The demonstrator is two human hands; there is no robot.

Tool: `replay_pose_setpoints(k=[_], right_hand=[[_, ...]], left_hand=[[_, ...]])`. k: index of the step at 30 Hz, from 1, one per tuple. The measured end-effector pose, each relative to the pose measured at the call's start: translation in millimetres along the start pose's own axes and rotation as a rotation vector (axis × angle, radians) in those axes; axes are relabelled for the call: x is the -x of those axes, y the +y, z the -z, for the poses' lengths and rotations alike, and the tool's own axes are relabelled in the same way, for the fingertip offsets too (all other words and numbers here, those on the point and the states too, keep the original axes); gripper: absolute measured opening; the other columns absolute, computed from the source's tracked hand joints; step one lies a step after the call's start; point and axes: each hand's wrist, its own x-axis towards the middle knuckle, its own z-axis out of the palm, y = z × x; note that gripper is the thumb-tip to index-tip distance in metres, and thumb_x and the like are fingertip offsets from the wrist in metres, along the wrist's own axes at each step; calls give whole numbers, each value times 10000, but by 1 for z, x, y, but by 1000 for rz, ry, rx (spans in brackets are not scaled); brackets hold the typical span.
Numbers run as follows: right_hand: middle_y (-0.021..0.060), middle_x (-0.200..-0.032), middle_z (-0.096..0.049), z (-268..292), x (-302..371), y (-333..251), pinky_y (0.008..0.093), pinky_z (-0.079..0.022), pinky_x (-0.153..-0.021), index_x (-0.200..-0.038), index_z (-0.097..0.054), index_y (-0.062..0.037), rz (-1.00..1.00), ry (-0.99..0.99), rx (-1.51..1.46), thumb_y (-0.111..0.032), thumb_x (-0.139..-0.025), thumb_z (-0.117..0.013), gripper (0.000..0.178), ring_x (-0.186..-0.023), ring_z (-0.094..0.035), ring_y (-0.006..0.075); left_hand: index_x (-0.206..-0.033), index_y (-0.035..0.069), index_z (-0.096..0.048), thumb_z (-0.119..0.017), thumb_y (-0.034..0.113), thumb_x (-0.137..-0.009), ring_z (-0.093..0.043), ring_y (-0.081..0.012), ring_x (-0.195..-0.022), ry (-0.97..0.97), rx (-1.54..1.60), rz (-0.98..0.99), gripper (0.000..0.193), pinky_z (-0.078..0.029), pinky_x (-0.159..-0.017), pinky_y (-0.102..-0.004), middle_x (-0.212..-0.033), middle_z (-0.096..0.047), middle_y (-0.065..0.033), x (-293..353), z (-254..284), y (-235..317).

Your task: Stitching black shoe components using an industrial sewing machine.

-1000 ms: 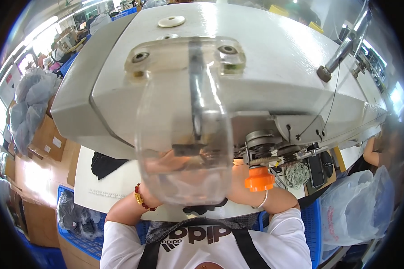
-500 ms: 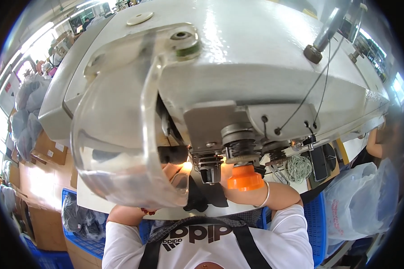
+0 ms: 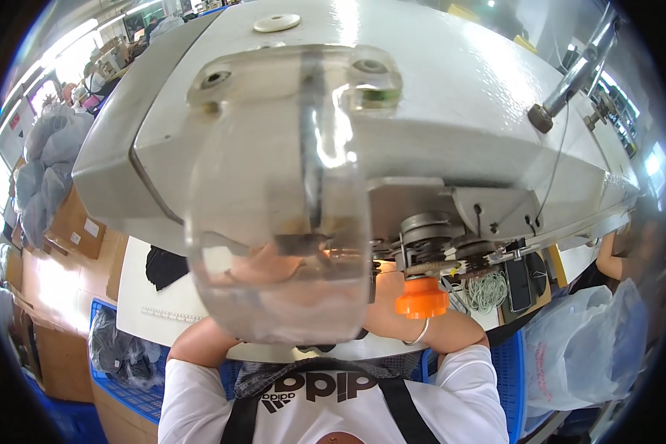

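A pale sewing machine (image 3: 436, 81) fills the upper view, with a curved clear plastic guard (image 3: 277, 303) on its front. My left hand (image 3: 266, 263) shows only blurred through the guard, close to the lit needle area; its fingers cannot be made out. From the right, my right forearm (image 3: 451, 331), with a bangle at the wrist, reaches under the machine head. Machine parts and an orange knob (image 3: 422, 297) hide the fingers of that hand. Black fabric (image 3: 165, 268) lies on the white table (image 3: 137, 292) left of the guard. What either hand holds is hidden.
A coil of pale cord (image 3: 487, 292) and a dark phone (image 3: 522, 277) lie at the right. Blue baskets (image 3: 144, 396) flank me, the left one containing bagged dark items. Plastic bags (image 3: 584, 340) stand right; cardboard boxes (image 3: 78, 226) stand left. Another person's arm (image 3: 609, 260) shows at far right.
My view has shifted, so the guard appears farther right and covers the needle area. Black fabric and a ruler now show on the table at left.
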Motion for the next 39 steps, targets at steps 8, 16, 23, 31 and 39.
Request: replay_pose_setpoints(k=[8,16,23,31,39], right_hand=[[36,-917,-675,21,0,-6,349,-476,-592,-987,-690,-129,-121,-133,-59,-115,-698,-658,291,-752,-639,241],[61,-939,-641,24,-6,1,378,-470,-647,-924,-649,-104,-42,-235,-65,-164,-698,-679,236,-788,-609,263],[57,-918,-631,26,-9,8,356,-493,-653,-934,-629,-104,118,-125,-21,-184,-673,-705,283,-794,-618,249],[103,-1064,-647,13,1,7,381,-519,-817,-1096,-626,-78,-46,-97,-301,-194,-786,-627,331,-939,-635,286],[104,-1094,-645,-1,11,18,374,-524,-865,-1140,-596,-31,-286,-158,-763,-131,-850,-566,307,-962,-638,245]], left_hand=[[-790,112,-688,-710,110,-620,-605,-245,-874,64,-56,-38,171,-463,-799,-447,-870,-646,-49,-8,6,4],[-792,118,-691,-706,102,-603,-608,-248,-878,-27,412,295,190,-460,-806,-445,-889,-645,-46,-13,9,15],[-808,120,-694,-705,101,-600,-611,-252,-880,-54,345,192,209,-462,-800,-437,-917,-644,-47,-1,6,5],[-834,121,-699,-706,104,-602,-614,-258,-882,-40,8,-134,233,-467,-786,-423,-957,-644,-51,-1,4,0],[-802,117,-704,-688,85,-596,-603,-266,-840,37,17,-64,209,-471,-729,-407,-946,-616,-68,3,-3,-1]])
